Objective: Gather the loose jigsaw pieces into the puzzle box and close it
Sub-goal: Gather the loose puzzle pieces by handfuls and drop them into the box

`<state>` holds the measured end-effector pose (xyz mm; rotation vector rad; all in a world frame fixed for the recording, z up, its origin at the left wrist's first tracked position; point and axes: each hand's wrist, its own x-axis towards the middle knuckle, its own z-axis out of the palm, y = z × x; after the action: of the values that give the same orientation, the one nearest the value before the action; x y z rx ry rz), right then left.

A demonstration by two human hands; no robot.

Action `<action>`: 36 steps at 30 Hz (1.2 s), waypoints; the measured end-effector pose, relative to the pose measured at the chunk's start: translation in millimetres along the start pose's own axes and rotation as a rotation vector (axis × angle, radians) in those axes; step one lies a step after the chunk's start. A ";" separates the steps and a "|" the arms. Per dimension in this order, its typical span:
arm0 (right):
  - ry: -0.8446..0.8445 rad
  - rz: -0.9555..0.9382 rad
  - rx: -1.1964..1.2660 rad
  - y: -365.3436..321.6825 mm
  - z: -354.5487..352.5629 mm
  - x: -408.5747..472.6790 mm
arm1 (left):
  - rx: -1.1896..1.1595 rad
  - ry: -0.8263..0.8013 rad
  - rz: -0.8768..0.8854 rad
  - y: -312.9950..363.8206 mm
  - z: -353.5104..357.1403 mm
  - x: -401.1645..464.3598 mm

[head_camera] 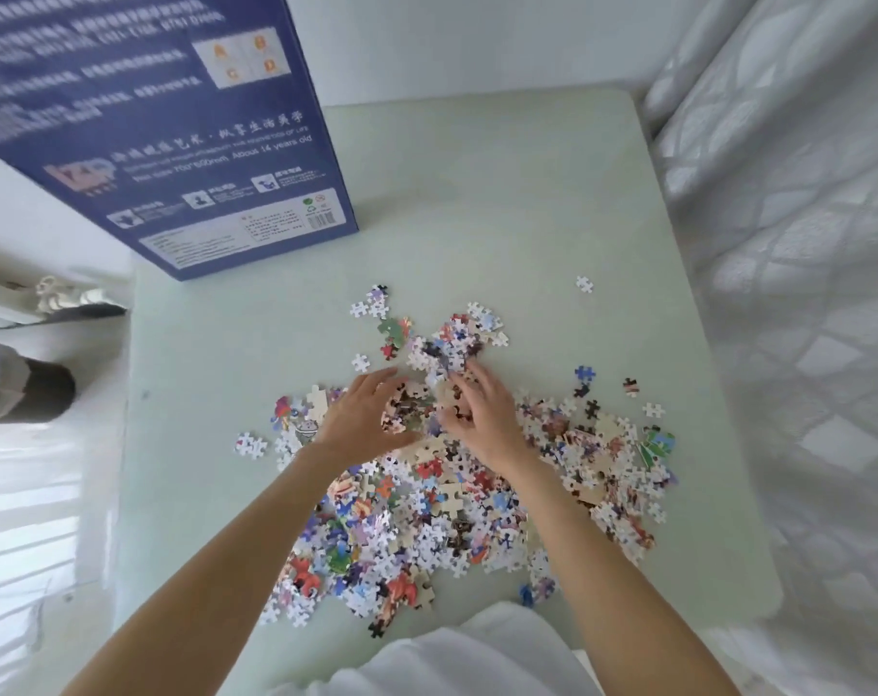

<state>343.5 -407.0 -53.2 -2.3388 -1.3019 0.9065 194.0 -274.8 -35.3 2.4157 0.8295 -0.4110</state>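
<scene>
Pieces [427, 494] look light, loose, apt to spill; I'd scoop from underneath. Left hand [364, 419] and right hand [482, 419] cup a clump together.

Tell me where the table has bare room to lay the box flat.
Bare: the far strip of the table between the box and the right edge, past one stray piece; also the left strip below the box. Crowded: the pile under both hands, centre to near-right.
</scene>
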 end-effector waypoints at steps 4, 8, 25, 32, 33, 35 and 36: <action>-0.049 -0.064 -0.187 -20.1 -2.6 -9.5 | 0.050 -0.038 -0.042 -7.3 2.3 -22.8; -0.016 0.005 -0.106 -32.9 2.7 -9.8 | 0.007 -0.008 -0.111 1.4 6.6 -23.1; 0.164 -0.012 0.036 -48.4 -11.7 -11.0 | -0.130 0.074 -0.062 -8.1 4.1 -17.3; 0.188 0.003 0.042 -47.9 -25.9 -12.9 | -0.240 0.177 -0.082 -12.5 -11.0 -15.2; 0.187 -0.002 0.039 -48.6 -27.2 -12.2 | -0.246 0.189 -0.088 -14.4 -14.2 -16.7; 0.186 -0.020 0.037 -50.5 -31.3 -11.3 | -0.280 0.214 -0.092 -16.9 -18.9 -18.4; 0.186 -0.023 0.042 -52.6 -33.5 -10.7 | -0.304 0.232 -0.089 -18.1 -22.3 -19.9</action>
<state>327.6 -386.7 4.6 -2.3080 -1.2200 0.6840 169.7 -259.2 -15.8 2.1724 1.0217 -0.0298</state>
